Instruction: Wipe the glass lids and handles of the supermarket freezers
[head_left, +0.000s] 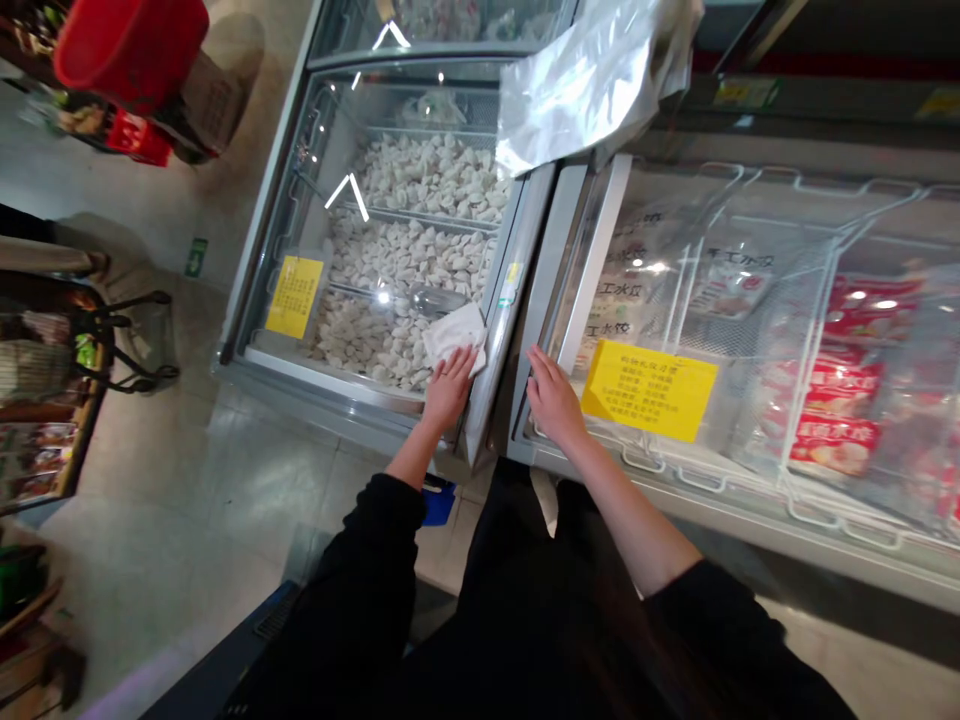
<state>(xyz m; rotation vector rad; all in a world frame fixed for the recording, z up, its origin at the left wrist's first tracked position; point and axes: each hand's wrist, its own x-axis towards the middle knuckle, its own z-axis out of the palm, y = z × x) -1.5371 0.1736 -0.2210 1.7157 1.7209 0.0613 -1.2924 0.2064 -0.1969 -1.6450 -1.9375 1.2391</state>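
Note:
My left hand (448, 385) lies flat, fingers spread, on the lower edge of a folded white cloth (457, 335). That cloth rests on the clear lid of a chest freezer (345, 395), near its right edge. Under the lid are white dumplings (405, 255) in divided sections and a clear scoop (437, 300). My right hand (553, 400) holds nothing; its fingers are stretched out at the left front corner of the neighbouring freezer (529, 440). Just right of it is a yellow notice (649, 390).
A roll of clear plastic bags (585, 90) lies across the freezers at the back. Red packets (836, 410) sit in wire baskets on the right. A red bin (131, 50) stands at upper left, and a shopping cart (112, 340) at the left edge. Something blue (439, 503) is on the floor below.

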